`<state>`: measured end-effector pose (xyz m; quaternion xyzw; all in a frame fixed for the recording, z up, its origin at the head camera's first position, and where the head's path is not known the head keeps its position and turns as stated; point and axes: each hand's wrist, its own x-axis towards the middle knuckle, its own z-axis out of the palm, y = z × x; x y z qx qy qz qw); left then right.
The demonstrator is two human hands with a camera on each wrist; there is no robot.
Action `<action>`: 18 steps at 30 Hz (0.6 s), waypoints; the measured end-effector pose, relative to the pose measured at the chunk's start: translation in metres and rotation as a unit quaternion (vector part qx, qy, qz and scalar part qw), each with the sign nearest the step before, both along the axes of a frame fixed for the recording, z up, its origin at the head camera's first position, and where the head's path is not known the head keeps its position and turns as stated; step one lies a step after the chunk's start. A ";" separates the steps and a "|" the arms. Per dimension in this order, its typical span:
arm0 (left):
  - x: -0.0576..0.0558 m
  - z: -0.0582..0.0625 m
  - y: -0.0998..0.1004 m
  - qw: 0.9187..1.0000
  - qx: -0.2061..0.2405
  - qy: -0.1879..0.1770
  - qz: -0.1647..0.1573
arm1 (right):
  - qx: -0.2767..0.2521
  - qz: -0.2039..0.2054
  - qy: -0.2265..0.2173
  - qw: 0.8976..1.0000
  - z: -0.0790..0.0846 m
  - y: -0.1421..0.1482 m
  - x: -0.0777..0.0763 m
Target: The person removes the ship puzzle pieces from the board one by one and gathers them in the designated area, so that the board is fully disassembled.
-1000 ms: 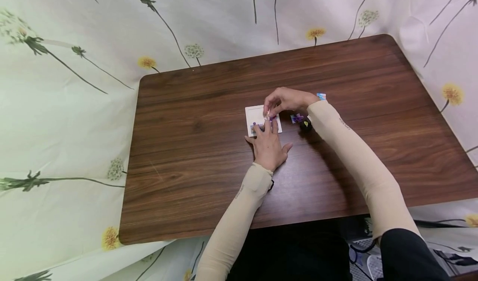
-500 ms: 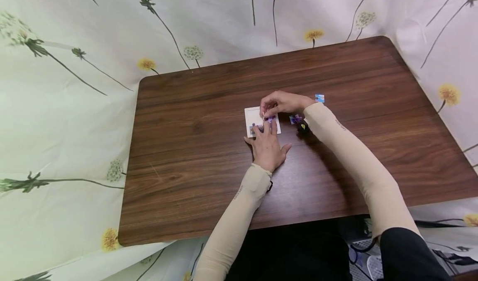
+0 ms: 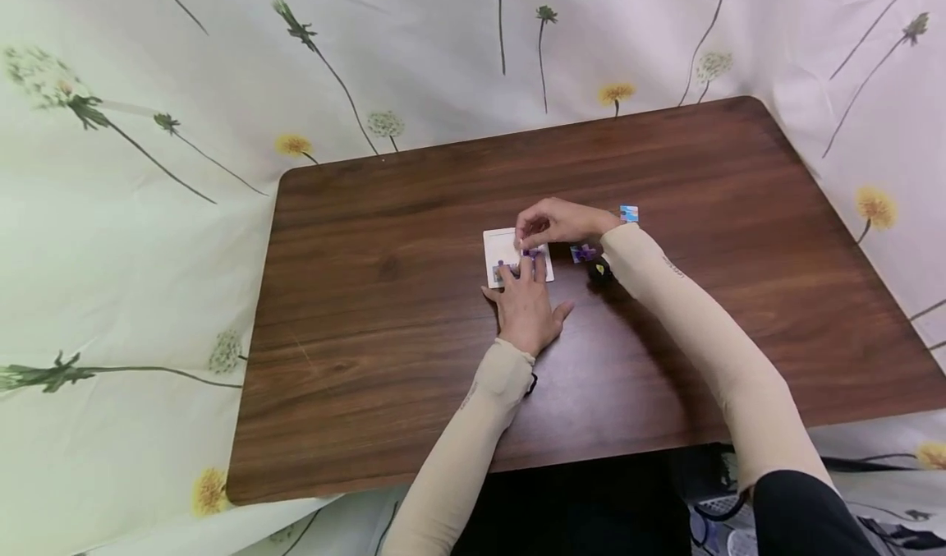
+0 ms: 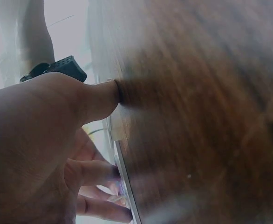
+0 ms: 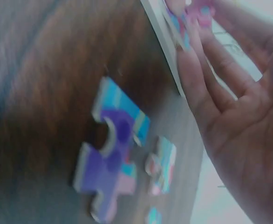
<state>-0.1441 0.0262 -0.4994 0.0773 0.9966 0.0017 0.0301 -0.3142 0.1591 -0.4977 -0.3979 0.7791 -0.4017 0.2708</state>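
Observation:
A white puzzle tray point(image 3: 498, 241) lies on the table, with jigsaw pieces point(image 3: 497, 275) along its near side. My left hand point(image 3: 526, 314) rests over that near edge, fingers spread and fingertips on the pieces, thumb out to the right on the table. Over the tray's right part, my right hand point(image 3: 559, 219) pinches a small puzzle piece point(image 5: 183, 35) with pink and blue print, partly hidden by the fingers. A purple-printed patch point(image 3: 534, 254) shows just below the right fingertips. The left wrist view has the left fingers point(image 4: 104, 210) at the tray's raised edge.
Right of the tray lies a loose purple and blue puzzle piece point(image 5: 115, 149). Beyond it lie a light-blue piece point(image 5: 165, 163) and part of another point(image 5: 153, 215). A small black device point(image 3: 600, 271) sits by the right wrist. Floral cloth point(image 3: 443, 63) hangs behind the brown table point(image 3: 369, 375).
The right fingertips have shifted slightly left over the tray, showing more of the purple print. The left hand keeps its place. The whole head view has tilted, so the scene sits lower.

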 end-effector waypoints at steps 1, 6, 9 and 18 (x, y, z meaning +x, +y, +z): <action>0.001 0.000 -0.001 1.000 0.000 -0.002 -0.001 | -0.002 0.001 -0.001 1.000 0.000 0.000 0.001; 0.000 0.001 -0.002 1.000 -0.005 -0.003 -0.005 | -0.022 -0.011 0.015 1.000 -0.002 0.002 0.004; 0.001 0.001 -0.001 1.000 -0.004 0.002 -0.003 | -0.019 -0.024 0.040 0.999 -0.006 -0.001 0.007; 0.004 0.001 0.003 1.000 -0.004 -0.003 0.003 | 0.002 -0.034 0.074 0.997 -0.004 -0.009 0.013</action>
